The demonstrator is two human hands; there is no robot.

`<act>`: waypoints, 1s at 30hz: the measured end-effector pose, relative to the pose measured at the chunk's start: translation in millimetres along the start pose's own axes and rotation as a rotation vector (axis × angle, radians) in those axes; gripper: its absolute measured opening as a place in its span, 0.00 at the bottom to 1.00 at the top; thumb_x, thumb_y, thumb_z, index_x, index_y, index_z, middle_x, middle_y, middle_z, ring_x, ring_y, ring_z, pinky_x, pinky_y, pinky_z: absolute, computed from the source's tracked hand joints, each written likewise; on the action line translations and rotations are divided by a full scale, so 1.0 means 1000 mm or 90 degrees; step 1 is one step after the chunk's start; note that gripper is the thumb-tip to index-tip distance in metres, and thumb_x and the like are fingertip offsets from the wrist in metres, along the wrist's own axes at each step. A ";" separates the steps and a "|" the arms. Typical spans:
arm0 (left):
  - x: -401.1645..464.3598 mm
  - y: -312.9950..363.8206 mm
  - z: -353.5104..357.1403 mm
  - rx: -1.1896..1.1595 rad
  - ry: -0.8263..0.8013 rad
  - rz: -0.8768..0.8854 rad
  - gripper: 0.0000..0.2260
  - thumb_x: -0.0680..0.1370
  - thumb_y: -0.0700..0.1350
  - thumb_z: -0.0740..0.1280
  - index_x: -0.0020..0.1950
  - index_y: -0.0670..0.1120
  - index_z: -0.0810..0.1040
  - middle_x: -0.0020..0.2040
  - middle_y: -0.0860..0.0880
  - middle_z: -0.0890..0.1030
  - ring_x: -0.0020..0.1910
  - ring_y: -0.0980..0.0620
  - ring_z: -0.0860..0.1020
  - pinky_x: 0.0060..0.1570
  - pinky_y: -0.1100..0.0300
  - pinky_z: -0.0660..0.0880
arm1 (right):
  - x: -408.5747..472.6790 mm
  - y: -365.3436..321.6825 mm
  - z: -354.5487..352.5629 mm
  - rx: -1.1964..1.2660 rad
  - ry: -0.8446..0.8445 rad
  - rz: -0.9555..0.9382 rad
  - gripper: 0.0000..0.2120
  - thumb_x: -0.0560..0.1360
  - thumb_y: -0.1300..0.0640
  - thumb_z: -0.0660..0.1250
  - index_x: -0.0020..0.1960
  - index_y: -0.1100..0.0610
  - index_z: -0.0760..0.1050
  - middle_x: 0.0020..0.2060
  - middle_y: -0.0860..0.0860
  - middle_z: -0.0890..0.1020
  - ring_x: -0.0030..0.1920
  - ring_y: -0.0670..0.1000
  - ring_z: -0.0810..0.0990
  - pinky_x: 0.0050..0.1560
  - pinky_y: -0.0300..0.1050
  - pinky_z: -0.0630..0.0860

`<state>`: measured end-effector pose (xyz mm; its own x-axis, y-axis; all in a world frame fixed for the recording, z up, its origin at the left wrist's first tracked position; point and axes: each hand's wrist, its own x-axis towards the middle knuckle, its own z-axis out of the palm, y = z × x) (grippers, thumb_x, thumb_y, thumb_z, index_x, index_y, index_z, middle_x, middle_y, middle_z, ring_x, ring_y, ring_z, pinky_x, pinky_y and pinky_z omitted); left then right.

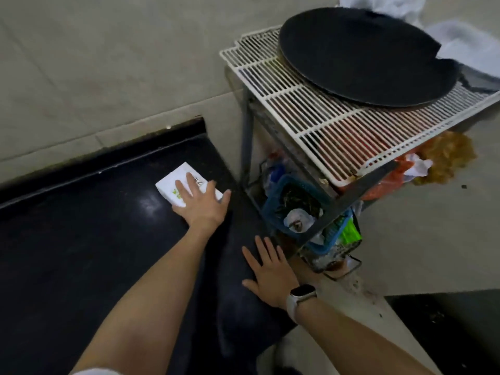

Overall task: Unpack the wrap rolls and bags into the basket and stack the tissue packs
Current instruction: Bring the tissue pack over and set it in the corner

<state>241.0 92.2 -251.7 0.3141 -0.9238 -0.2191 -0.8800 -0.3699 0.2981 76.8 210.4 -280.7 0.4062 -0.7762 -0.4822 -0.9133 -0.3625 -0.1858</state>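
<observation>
A white tissue pack (177, 182) with green print lies on the black counter (81, 226) near its far right corner. My left hand (201, 204) rests flat on top of the pack, fingers spread, covering its near half. My right hand (272, 272), with a white watch on the wrist, lies flat and open on the counter's right edge, holding nothing. A blue basket (278, 190) stands on the lower level of the rack to the right, with plastic bags and wrappers inside it.
A white wire rack (311, 125) stands to the right of the counter with a large round black pan (362, 58) on top. Orange and white bags (433, 163) hang under its right side. A grey wall rises behind the counter.
</observation>
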 end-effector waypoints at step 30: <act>-0.421 -0.178 -0.050 -0.042 0.246 -0.163 0.26 0.69 0.53 0.68 0.66 0.51 0.71 0.70 0.50 0.70 0.73 0.48 0.61 0.69 0.51 0.61 | -0.089 -0.210 -0.007 0.622 -0.409 -0.214 0.13 0.72 0.49 0.66 0.54 0.51 0.71 0.49 0.53 0.80 0.43 0.49 0.81 0.35 0.41 0.77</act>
<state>283.2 542.0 -165.7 0.6392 -0.7663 0.0653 -0.7361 -0.5849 0.3406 232.7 352.2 -193.2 0.7908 -0.2208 -0.5709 -0.5166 0.2596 -0.8159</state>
